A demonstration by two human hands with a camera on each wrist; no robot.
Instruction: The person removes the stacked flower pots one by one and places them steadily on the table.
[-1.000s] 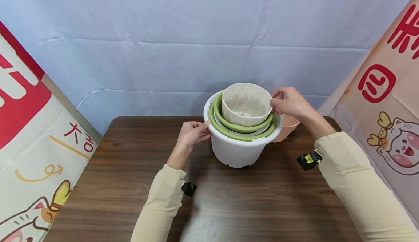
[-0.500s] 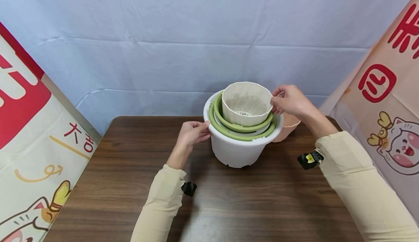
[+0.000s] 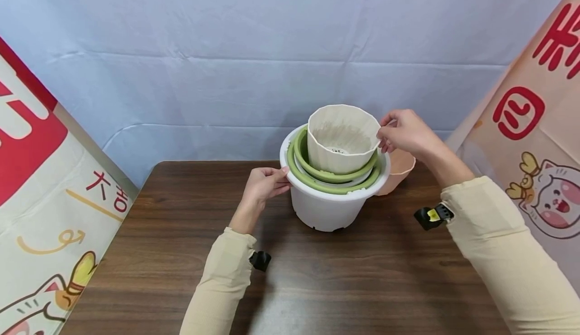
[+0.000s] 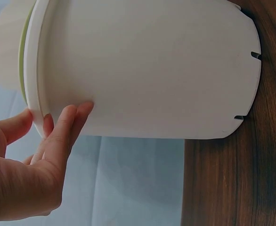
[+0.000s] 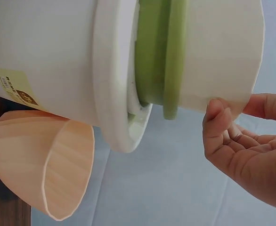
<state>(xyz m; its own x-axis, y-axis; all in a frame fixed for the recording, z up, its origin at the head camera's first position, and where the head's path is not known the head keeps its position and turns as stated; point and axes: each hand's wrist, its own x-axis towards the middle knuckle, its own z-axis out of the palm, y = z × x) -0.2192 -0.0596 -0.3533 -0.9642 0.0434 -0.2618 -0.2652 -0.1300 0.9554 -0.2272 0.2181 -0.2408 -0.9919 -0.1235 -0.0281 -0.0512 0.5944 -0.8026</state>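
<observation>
A large white flowerpot [image 3: 323, 209] stands on the table with several green-rimmed pots [image 3: 333, 176] nested inside it. Topmost sits a cream faceted flowerpot [image 3: 340, 146], its upper part well above the green rims. My right hand [image 3: 405, 133] pinches the cream pot's right rim between thumb and fingers, as the right wrist view also shows. On the opposite side my left hand [image 3: 266, 186] holds the white pot's rim; in the left wrist view the thumb is on the rim and the fingers [image 4: 65, 127] lie against the outer wall below it.
A peach faceted pot [image 3: 399, 169] stands behind and right of the white pot, close beside it. The wooden table [image 3: 344, 284] ends at a back edge before a pale blue cloth [image 3: 226, 93]. Printed banners [image 3: 534, 138] flank the table on both sides.
The cream pot has risen slightly out of the stack, lifted by my right hand. My left hand keeps its hold on the white pot's rim. The head view has shifted a little.
</observation>
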